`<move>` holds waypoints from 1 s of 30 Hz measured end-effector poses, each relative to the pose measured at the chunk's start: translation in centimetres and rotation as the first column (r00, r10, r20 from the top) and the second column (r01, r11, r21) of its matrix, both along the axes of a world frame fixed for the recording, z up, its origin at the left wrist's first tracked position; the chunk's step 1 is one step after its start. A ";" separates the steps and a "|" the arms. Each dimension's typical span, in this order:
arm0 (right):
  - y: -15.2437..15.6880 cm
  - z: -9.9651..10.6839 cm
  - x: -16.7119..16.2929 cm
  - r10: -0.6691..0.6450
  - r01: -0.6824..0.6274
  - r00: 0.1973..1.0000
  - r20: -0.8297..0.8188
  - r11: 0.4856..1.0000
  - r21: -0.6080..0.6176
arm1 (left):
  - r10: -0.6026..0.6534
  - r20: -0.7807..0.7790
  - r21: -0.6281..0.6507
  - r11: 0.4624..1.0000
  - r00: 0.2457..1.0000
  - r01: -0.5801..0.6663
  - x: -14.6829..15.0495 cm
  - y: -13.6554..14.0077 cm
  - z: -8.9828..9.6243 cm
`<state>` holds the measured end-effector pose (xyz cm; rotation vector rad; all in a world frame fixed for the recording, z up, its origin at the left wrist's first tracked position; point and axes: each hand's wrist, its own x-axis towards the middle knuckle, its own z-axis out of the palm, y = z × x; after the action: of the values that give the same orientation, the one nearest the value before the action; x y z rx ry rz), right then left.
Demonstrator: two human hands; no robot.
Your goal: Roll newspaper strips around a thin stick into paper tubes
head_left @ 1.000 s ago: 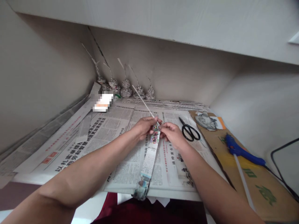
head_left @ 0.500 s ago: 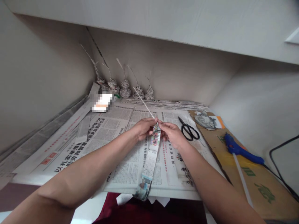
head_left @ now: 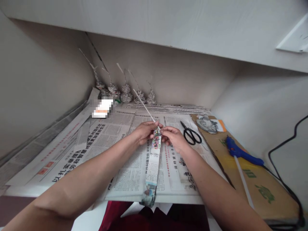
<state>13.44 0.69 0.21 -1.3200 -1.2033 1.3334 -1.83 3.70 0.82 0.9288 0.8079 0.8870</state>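
A long printed paper strip (head_left: 152, 163) runs from my fingers down toward the front edge of the table, where its end hangs over. Its upper end narrows into a thin white rolled stick (head_left: 144, 105) that points up and to the left. My left hand (head_left: 147, 132) is closed, pinching the paper where the roll meets the strip. Close beside it, my right hand (head_left: 172, 136) is closed with thumb and finger on the strip's right edge. Black-handled scissors (head_left: 192, 134) lie on the newspaper just right of my right hand.
Newspaper sheets (head_left: 120, 128) cover the table. Several woven paper gourds (head_left: 126, 93) stand along the back wall beside a bundle of paper sticks (head_left: 173, 108). At right, a blue glue gun (head_left: 243, 152) with its cord and a crumpled grey cloth (head_left: 206, 124) lie on cardboard (head_left: 264, 179).
The view has shifted slightly, so most things sit a little further left. Both hands keep their pinch on the paper, and my right fingers have moved slightly along the strip's edge.
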 end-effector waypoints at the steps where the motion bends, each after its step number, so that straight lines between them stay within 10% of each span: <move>1: 0.0 0.1 0.0 0.007 -0.007 1.000 0.002 1.000 -0.009 | 0.011 0.001 -0.003 1.000 1.000 -0.011 0.0 0.0 0.1; 30: 0.1 -0.8 0.0 0.048 -0.061 0.991 0.129 0.994 0.096 | 0.044 0.011 -0.071 0.997 0.999 -0.043 0.2 -0.3 0.6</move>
<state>13.44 0.80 -0.58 -1.3247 -1.3833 1.2264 -1.65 3.36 1.45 0.8455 0.8467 0.8956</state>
